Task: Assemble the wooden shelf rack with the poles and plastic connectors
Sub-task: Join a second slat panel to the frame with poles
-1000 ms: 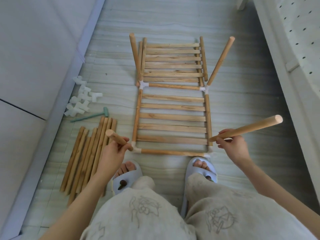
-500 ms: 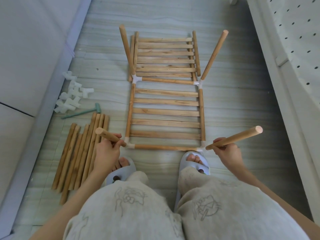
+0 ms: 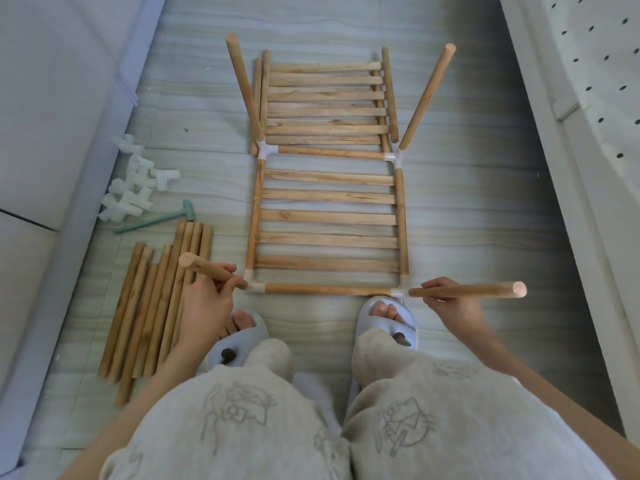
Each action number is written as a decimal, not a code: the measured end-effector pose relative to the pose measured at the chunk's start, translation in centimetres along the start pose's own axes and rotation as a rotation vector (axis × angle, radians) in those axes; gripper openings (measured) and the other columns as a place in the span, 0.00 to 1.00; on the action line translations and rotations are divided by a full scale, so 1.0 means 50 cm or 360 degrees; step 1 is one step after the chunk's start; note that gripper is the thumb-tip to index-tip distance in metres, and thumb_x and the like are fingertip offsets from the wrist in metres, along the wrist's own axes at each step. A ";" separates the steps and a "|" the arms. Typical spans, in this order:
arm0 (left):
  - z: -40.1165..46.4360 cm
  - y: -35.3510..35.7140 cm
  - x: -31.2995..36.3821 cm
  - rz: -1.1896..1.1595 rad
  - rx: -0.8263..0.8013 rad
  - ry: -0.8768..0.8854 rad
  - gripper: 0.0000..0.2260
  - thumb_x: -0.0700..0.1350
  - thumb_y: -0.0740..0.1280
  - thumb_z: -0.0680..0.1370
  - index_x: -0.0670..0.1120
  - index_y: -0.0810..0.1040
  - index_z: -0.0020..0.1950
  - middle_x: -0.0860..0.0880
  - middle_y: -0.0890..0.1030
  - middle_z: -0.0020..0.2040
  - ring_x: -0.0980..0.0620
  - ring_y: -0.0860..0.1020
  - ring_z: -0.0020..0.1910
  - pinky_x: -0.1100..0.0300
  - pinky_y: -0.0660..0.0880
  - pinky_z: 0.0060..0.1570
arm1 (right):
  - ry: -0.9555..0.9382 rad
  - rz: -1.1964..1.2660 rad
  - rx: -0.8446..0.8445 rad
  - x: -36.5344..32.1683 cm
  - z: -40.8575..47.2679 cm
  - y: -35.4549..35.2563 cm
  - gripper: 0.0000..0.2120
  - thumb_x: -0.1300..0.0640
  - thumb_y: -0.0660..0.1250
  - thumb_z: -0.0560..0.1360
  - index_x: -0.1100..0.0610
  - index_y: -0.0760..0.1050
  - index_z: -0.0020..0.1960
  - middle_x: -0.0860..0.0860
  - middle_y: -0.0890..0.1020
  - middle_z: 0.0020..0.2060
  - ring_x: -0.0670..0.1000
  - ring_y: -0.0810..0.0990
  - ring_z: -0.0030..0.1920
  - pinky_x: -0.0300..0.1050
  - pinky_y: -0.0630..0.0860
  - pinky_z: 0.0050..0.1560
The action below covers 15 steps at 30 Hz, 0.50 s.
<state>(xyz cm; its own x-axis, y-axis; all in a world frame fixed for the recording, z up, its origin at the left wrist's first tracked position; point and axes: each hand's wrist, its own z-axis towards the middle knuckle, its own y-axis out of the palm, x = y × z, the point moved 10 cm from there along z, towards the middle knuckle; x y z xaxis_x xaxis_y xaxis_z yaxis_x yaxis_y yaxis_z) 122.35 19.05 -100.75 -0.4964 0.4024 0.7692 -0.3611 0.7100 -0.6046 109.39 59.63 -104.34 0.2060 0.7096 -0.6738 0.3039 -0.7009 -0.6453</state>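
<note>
A slatted wooden shelf panel (image 3: 329,218) lies flat on the floor, framed by poles and white corner connectors. Two upright poles (image 3: 427,95) rise from its far connectors (image 3: 266,149). My left hand (image 3: 204,303) grips a short pole (image 3: 211,270) whose tip sits at the near left connector (image 3: 252,285). My right hand (image 3: 453,303) holds another pole (image 3: 467,291), lying almost level, its tip at the near right connector (image 3: 398,292). More slatted panels (image 3: 325,105) are stacked behind.
A bundle of spare poles (image 3: 156,299) lies on the floor at left. Loose white connectors (image 3: 135,183) and a green mallet (image 3: 156,220) sit near the left wall. A perforated white panel (image 3: 588,98) runs along the right. My slippered feet (image 3: 388,320) stand at the frame's near edge.
The right pole has dropped from a raised slant to nearly level at the near right connector. The left pole stays at the near left connector. The camera view shifted slightly.
</note>
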 end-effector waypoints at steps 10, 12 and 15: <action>0.000 0.002 -0.014 -0.0013 0.0007 -0.0013 0.15 0.40 0.68 0.75 0.61 0.74 0.39 0.55 0.80 0.47 0.59 0.77 0.45 0.69 0.69 0.44 | 0.0174 -0.0032 0.0013 0.044 0.022 0.035 0.06 0.59 0.72 0.71 0.56 0.74 0.41 0.50 0.79 0.36 0.50 0.76 0.38 0.44 0.72 0.37; -0.004 0.004 -0.020 -0.0012 0.0003 0.0012 0.12 0.40 0.68 0.75 0.58 0.75 0.42 0.54 0.80 0.49 0.58 0.78 0.46 0.70 0.70 0.43 | 0.0240 -0.0036 0.0042 0.055 0.019 0.039 0.06 0.57 0.70 0.72 0.56 0.73 0.41 0.49 0.78 0.35 0.49 0.75 0.37 0.40 0.68 0.32; -0.004 0.005 -0.029 -0.0024 0.0004 0.0007 0.11 0.40 0.68 0.75 0.57 0.75 0.45 0.56 0.79 0.49 0.60 0.77 0.48 0.70 0.70 0.45 | 0.0245 0.0006 0.0057 0.055 0.016 0.041 0.05 0.57 0.69 0.72 0.55 0.73 0.40 0.48 0.77 0.34 0.47 0.74 0.35 0.39 0.67 0.31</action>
<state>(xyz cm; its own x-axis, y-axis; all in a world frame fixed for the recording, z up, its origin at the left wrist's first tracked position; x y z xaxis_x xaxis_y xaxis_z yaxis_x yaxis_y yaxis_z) 123.14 18.77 -101.95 -0.4876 0.3944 0.7789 -0.3704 0.7145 -0.5936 109.82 60.06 -107.80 0.3480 0.7077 -0.6149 0.2701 -0.7038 -0.6571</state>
